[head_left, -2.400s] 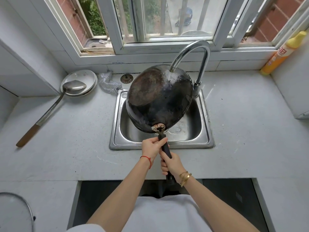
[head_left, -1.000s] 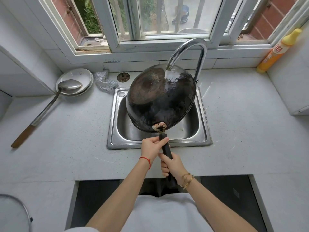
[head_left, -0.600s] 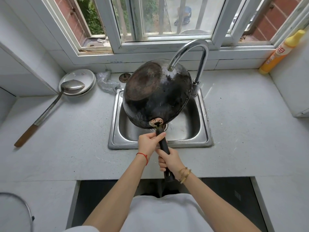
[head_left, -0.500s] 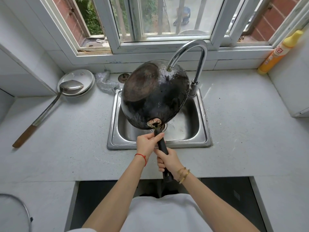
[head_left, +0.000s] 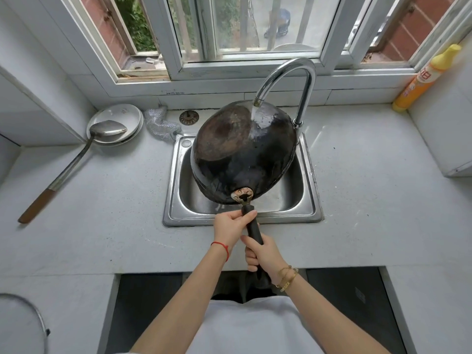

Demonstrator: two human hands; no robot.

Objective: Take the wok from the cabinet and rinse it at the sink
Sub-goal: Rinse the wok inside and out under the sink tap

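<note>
Both hands grip the wok's handle [head_left: 252, 227], left hand [head_left: 231, 227] farther and right hand [head_left: 264, 254] nearer, fingers curled around it, holding the wok [head_left: 242, 154] bottom-up above the sink [head_left: 310, 200] so tap [head_left: 286, 80] water sheets off its underside.

Wok [head_left: 245, 154] and faucet [head_left: 288, 80] over sink [head_left: 310, 190]
</note>
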